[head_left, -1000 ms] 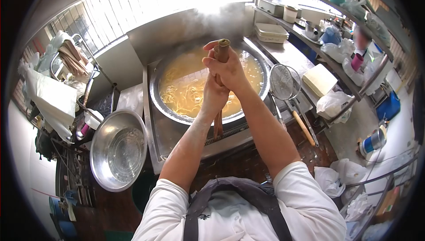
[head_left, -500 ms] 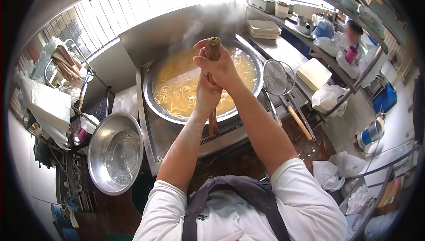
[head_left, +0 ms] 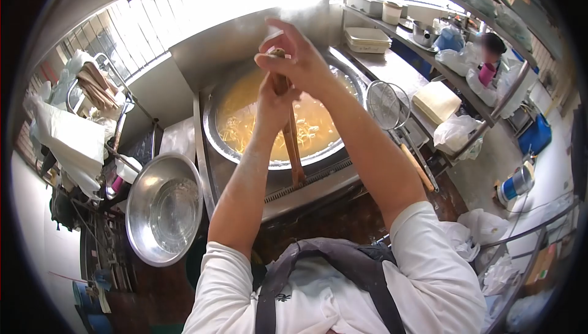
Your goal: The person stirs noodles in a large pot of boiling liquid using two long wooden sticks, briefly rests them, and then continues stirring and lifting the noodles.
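A long wooden stick (head_left: pixel 292 144) stands tilted in front of me, its lower end at the near edge of the big round pot. My left hand (head_left: pixel 274 102) is wrapped around its upper part. Just above, my right hand (head_left: pixel 300 64) has its fingers spread and loosened around the stick's top end; whether the palm still touches it is hard to see. Behind and below both hands, pale noodles (head_left: pixel 231 133) float in cloudy yellowish liquid inside the pot (head_left: pixel 212 130). Steam rises at the back.
A large metal basin (head_left: pixel 138 236) sits to the left. Right of the pot lie a wire strainer (head_left: pixel 388 105) and other long-handled tools. Lidded white tubs (head_left: pixel 367 38) and plastic bags (head_left: pixel 456 133) fill the right counter. Beyond the right shelves is another person (head_left: pixel 492 46).
My right hand has opened from its grip and lifted slightly. The stick's top has moved left, along with my left hand, which stays closed on it.
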A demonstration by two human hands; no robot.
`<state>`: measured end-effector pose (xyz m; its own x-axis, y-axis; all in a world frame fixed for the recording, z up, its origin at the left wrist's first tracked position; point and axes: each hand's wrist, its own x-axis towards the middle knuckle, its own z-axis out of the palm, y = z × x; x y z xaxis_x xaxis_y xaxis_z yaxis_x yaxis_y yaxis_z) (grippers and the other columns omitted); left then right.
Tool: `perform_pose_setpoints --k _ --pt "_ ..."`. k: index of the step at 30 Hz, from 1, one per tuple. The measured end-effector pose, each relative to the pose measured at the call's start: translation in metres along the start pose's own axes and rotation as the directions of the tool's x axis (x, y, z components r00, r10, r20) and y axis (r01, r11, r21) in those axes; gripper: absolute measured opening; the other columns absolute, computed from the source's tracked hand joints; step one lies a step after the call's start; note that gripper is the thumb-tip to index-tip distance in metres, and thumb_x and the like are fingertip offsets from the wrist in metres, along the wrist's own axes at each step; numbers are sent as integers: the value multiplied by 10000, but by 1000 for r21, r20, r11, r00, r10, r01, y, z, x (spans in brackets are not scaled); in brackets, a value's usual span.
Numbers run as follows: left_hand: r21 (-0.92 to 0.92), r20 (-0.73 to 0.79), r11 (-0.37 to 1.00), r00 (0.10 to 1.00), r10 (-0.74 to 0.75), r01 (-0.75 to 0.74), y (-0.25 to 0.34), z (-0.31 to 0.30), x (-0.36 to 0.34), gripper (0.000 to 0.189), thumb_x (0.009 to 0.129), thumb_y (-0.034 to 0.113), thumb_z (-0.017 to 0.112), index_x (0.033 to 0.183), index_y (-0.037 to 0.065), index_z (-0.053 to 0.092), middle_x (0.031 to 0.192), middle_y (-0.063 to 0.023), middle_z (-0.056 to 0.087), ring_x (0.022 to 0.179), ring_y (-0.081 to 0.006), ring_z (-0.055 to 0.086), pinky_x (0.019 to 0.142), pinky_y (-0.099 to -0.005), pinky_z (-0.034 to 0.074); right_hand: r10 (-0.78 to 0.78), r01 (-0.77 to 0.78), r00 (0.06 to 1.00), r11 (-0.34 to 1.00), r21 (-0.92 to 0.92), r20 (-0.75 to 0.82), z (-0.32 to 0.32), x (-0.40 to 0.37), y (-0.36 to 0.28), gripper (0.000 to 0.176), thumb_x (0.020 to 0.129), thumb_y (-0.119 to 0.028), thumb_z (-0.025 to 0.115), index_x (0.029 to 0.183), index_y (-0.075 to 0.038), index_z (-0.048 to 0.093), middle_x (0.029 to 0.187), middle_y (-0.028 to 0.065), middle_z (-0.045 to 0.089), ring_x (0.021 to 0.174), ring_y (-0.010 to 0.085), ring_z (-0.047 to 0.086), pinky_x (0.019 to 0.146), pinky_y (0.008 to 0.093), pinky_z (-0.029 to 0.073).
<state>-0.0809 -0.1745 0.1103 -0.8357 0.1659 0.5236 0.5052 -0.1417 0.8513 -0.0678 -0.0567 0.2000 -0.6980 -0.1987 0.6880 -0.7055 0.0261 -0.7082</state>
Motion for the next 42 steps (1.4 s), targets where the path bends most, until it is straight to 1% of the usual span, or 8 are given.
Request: perform_pose_setpoints --k 4,7,16,19,22,37,40,42 --pt "93 -23 995 999 31 -29 8 -9 15 307 817 25 633 1117 -5 575 796 -68 663 666 -188 636 579 -331 488 101 -105 995 958 -268 -27 24 14 -13 335 882 -172 713 1205 -91 678 913 61 690 891 155 653 799 308 522" --pt "303 -106 944 980 168 -129 26 -4 5 271 837 78 595 1087 -25 594 823 -121 665 712 -229 653 611 -359 496 -108 86 983 985 -148 -149 42 19 5 186 883 -159 681 1048 -87 732 852 60 688 852 150 658 758 305 523" --pt "246 -102 964 987 127 -99 15 -31 9 286 834 62 605 1103 -35 599 959 -161 686 886 -303 677 737 -383 517 20 -22 998 999 -29 -61 61 22 12 179 898 -143 663 1041 -48 714 899 56 708 847 116 659 772 276 512" --pt "269 -91 938 963 252 -220 1 -39 16 328 898 216 657 1086 -50 623 860 -103 673 772 -181 660 629 -354 501 70 -73 994 997 -38 -80 66 25 14 170 894 -149 675 1029 -57 719 888 48 709 848 110 658 768 274 511" --pt "197 -89 963 975 206 -185 -4 -40 20 275 829 72 623 1080 -37 608 930 -158 685 860 -298 678 730 -380 514 130 -140 986 986 -93 -107 66 25 7 152 893 -145 679 1015 -67 723 876 36 711 847 102 659 771 268 512" --pt "370 -190 913 949 253 -169 6 2 24 308 857 188 659 1049 -53 650 886 -157 701 845 -253 695 709 -372 517 -78 68 978 996 -57 -192 32 27 32 125 873 -130 647 949 -51 708 778 93 705 713 139 675 671 279 517" --pt "394 -275 907 924 267 -145 7 24 25 309 854 200 666 1024 -58 653 854 -161 701 827 -259 700 700 -376 517 -22 23 985 1000 4 -173 15 23 30 138 820 -98 626 918 -30 695 770 151 711 717 272 712 693 356 553" --pt "419 -261 904 942 211 -87 1 27 26 312 853 199 666 1025 -60 650 857 -163 703 828 -261 701 693 -378 515 -52 47 979 998 -27 -196 9 22 33 125 844 -100 626 922 -27 691 726 107 692 651 184 657 638 319 516"
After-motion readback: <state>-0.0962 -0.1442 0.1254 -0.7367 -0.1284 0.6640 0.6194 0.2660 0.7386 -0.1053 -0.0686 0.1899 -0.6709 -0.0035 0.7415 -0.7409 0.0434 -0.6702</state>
